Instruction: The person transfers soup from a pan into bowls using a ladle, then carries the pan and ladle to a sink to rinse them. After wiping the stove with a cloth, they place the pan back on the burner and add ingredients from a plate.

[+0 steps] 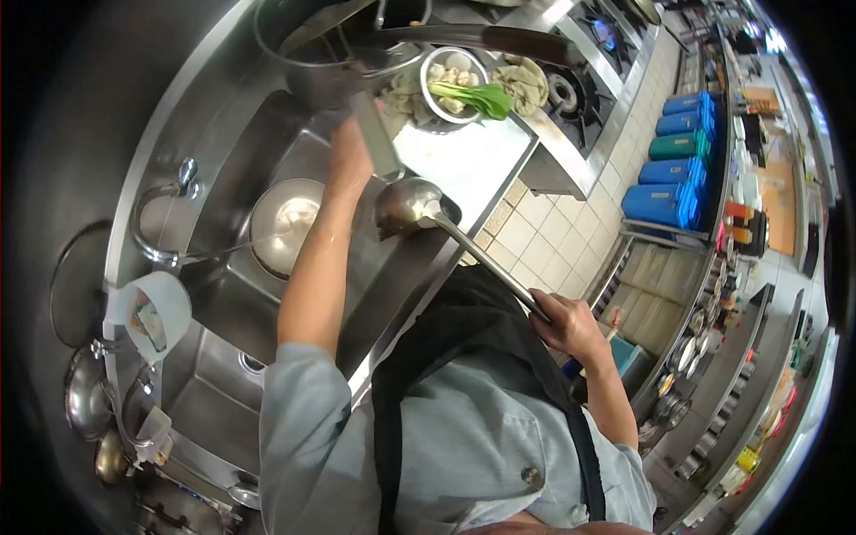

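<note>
My right hand (571, 328) is closed round the handle of a metal ladle (481, 254). The ladle's bowl hangs beside the sink's front edge, near the white board, with something small and pale in it. My left hand (350, 150) reaches over the sink and grips a pale grey-green rectangular container (378, 143). It is tilted and blurred, its lower end close above the ladle's bowl; most of my left fingers are hidden behind it. A round metal bowl (283, 227) stands in the sink below my left forearm.
A white bowl (430, 100) holds leafy greens and pale pieces, beside crumpled cloths (522, 86). A large pot (303, 62) and a dark handle (499, 40) lie at the back. A faucet (143, 214) overhangs the sink. Right are a stove burner (563, 92) and blue bins (660, 207).
</note>
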A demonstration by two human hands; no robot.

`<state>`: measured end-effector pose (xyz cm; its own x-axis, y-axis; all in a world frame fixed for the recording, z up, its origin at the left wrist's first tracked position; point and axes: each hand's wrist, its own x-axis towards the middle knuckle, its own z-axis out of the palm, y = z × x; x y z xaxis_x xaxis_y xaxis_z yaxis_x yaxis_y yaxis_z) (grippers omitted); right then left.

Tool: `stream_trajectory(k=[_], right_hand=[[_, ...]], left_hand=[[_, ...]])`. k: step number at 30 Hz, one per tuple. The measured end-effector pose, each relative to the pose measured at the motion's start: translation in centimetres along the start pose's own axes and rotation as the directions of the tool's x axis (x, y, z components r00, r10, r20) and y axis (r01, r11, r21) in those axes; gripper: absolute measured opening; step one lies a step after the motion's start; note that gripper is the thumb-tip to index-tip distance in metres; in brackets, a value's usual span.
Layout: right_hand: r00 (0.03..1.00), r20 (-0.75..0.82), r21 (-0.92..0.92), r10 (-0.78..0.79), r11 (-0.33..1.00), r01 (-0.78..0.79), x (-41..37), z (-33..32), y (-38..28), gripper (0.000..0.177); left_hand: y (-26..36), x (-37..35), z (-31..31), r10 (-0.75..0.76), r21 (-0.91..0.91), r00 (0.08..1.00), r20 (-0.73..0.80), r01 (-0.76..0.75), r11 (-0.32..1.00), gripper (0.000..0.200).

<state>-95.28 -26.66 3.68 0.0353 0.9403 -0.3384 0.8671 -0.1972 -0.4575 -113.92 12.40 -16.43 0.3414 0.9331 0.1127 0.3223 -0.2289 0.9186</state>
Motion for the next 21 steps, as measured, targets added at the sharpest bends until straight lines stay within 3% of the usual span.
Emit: stream_trajectory(k=[1, 2, 3, 5, 7, 9, 11, 13, 15, 17, 18, 20, 21], right_hand=[[0.999, -0.011, 0.018, 0.033, 0.999, -0.033, -1.1, 0.2, 0.5, 0.043], [0.998, -0.022, 0.037, 0.065, 0.997, -0.064, -2.3, 0.5, 0.9, 0.043], [0.997, -0.033, 0.05, 0.073, 0.996, -0.071, -3.4, 0.8, 1.4, 0.043], [0.994, -0.068, 0.064, 0.083, 0.995, -0.078, -5.6, 1.3, 2.5, 0.044], [0.993, -0.071, 0.065, 0.097, 0.994, -0.092, -7.1, 1.6, 3.5, 0.046], [0.99, -0.097, 0.062, 0.099, 0.994, -0.093, -8.4, 1.5, 4.0, 0.047], [0.986, -0.103, 0.101, 0.128, 0.988, -0.117, -9.6, 1.0, 4.9, 0.046], [0.983, -0.094, 0.149, 0.154, 0.979, -0.139, -10.5, 1.4, 6.1, 0.046], [0.964, -0.163, 0.251, 0.212, 0.953, -0.167, -10.9, 2.2, 7.3, 0.046], [0.954, -0.178, 0.285, 0.242, 0.94, -0.185, -10.6, 2.3, 7.8, 0.046], [0.948, -0.166, 0.296, 0.272, 0.931, -0.216, -10.3, 1.8, 8.0, 0.045], [0.932, -0.135, 0.336, 0.336, 0.9, -0.276, -9.8, 1.8, 8.5, 0.043], [0.933, -0.127, 0.342, 0.337, 0.898, -0.278, -9.5, 1.8, 8.8, 0.043]], left_hand=[[1.3, 0.7, 1.3, 0.151, 0.167, 0.989, -0.004, -0.148, 0.975, 0.038], [2.4, 1.1, 2.0, 0.185, 0.272, 0.982, 0.022, -0.184, 0.944, 0.046], [3.5, 1.4, 2.7, 0.195, 0.276, 0.98, 0.037, -0.198, 0.941, 0.046], [4.9, 1.9, 4.0, 0.147, 0.477, 0.984, 0.1, -0.177, 0.861, 0.055], [4.0, 2.6, 4.8, 0.2, 0.568, 0.971, 0.135, -0.241, 0.787, 0.053], [3.8, 3.0, 4.7, -0.04, 0.642, 0.974, 0.222, -0.115, 0.758, 0.041], [4.2, 2.9, 3.9, -0.022, 0.6, 0.983, 0.181, -0.093, 0.795, 0.031], [5.3, 2.4, 3.1, -0.177, 0.571, 0.984, -0.013, 0.153, 0.806, 0.031], [3.3, 2.2, 3.3, -0.175, 0.497, 0.982, -0.075, 0.189, 0.847, 0.033], [1.9, 1.9, 3.9, -0.284, 0.039, 0.935, -0.211, 0.298, 0.954, 0.036], [2.0, 1.6, 4.1, -0.281, 0.047, 0.935, -0.214, 0.297, 0.954, 0.036], [2.1, 0.8, 4.5, -0.379, -0.457, 0.807, -0.452, 0.155, 0.876, 0.034], [2.6, 0.4, 4.3, -0.382, -0.451, 0.806, -0.452, 0.162, 0.878, 0.034]])
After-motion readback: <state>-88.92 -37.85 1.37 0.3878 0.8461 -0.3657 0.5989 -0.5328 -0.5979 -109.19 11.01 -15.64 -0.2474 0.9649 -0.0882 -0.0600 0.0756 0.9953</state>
